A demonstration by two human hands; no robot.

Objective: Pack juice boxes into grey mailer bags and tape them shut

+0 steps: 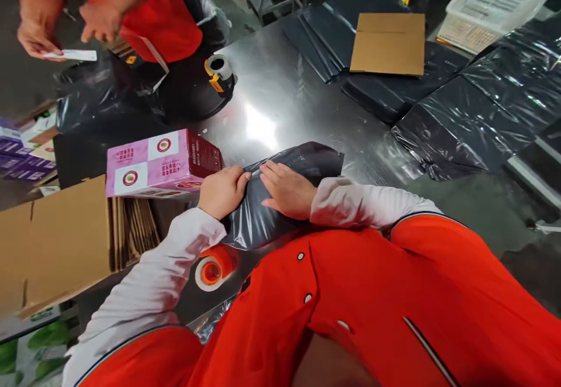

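Dark mailer bag [302, 162] lies on the near part of the steel table [280, 106]: the left hand [223, 191] is clenched, pinching its edge, while the right hand [287, 191] presses flat on it, fingers extended. A pink box [162, 162] sits just beside the left hand. Farther off, a co-worker's hands [39, 39] hold a white strip [74, 55], and a cardboard sheet [388, 43] rests on stacked dark bags [324, 30].

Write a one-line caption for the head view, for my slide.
Left hand grips and right hand flattens a dark plastic bag on a steel table, beside a pink box.
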